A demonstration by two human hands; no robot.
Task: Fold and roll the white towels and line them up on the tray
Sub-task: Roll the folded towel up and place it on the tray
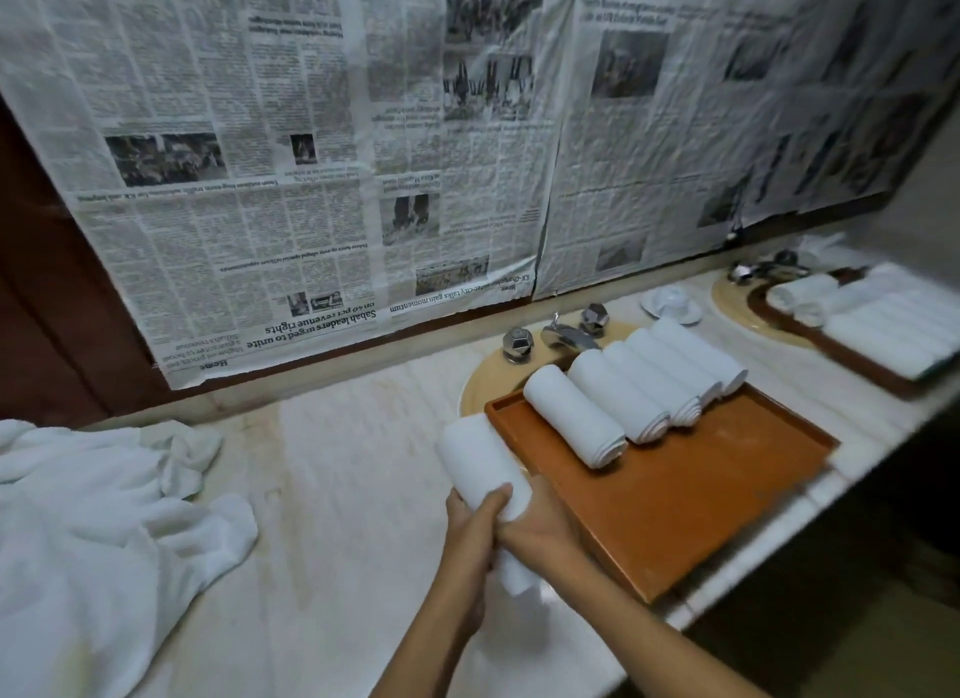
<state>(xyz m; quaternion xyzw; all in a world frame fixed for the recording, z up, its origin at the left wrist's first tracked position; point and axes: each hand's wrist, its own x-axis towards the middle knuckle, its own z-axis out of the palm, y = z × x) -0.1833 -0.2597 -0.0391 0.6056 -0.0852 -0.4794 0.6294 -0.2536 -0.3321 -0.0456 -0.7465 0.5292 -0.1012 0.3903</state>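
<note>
A rolled white terry towel (485, 474) is held in both hands above the pale marble surface (343, 479), just beside the left rim of the rectangular brown wooden tray (691, 510). The left hand (470, 541) is wrapped around the near part of the roll, its fingers (493, 500) curled and pressed against the cloth; the right hand (540, 528) is closed over the same end from the tray side, its fingers hidden behind the roll. On the far part of the tray, a row of rolled white towels (639, 385) is laid side by side, each touching the next. The tray is set over a beige round basin (483, 380) with chrome taps (566, 333). A loose heap of unfolded white towels (98, 520) is spread on the surface at the left, well apart from the hands. Sheets of newspaper (322, 151) are fixed across the wall behind.
</note>
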